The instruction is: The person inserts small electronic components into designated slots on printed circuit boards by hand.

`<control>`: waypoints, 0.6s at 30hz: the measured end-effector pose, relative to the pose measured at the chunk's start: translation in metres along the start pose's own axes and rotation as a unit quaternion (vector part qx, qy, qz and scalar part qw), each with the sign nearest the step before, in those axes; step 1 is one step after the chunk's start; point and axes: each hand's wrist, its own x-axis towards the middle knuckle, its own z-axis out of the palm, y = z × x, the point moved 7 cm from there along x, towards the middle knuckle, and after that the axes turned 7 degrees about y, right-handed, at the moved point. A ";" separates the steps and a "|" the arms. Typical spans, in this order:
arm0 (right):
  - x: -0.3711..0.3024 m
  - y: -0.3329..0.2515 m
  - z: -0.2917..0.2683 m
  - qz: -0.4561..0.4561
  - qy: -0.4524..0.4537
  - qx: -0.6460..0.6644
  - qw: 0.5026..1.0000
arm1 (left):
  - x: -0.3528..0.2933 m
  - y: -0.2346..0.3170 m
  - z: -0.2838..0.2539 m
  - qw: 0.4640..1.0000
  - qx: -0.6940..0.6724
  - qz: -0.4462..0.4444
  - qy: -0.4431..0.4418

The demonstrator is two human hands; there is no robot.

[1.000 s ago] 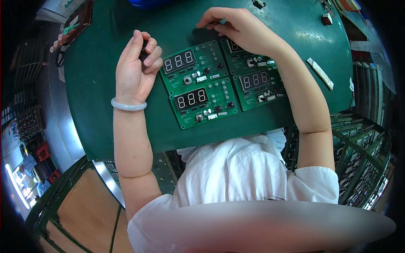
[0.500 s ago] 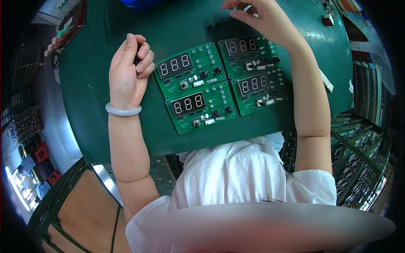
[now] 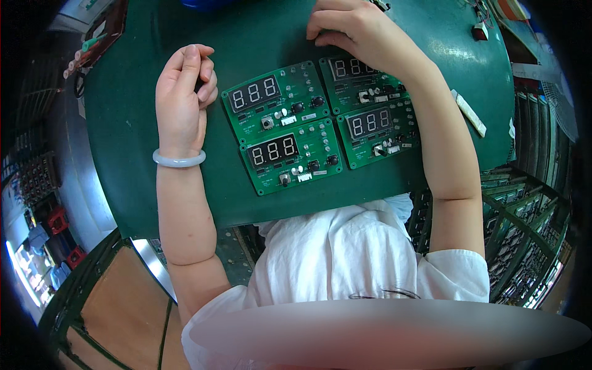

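Four green seven-segment display circuit boards (image 3: 314, 134) lay two by two on the green tabletop (image 3: 139, 154), long axes running crosswise, the far pair just wearer-side of the right hand's (image 3: 345, 28) bent fingers, the left hand (image 3: 184, 83), loosely curled, just left; contents of either grasp indiscernible.

Just right of the left hand (image 3: 185, 92), I am seeing circuit boards (image 3: 277, 106) with smooth, slightly glossy surfaces. At its wrist, a bracelet (image 3: 179, 162) is looking polished. Beneath this hand, the tabletop (image 3: 265, 37) is shining; behind, a cloth shirt (image 3: 333, 253) is looking matt and creased.
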 end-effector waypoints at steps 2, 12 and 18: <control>0.001 -0.003 0.003 -0.021 -0.009 -0.022 1.000 | -0.001 0.001 -0.001 1.000 -0.001 0.002 0.000; 0.000 0.003 0.005 0.042 -0.039 -0.089 0.994 | 0.001 0.000 -0.001 1.000 0.020 0.009 0.007; -0.008 -0.009 -0.002 0.026 -0.052 -0.091 0.994 | 0.000 0.003 -0.001 1.000 0.024 0.017 0.008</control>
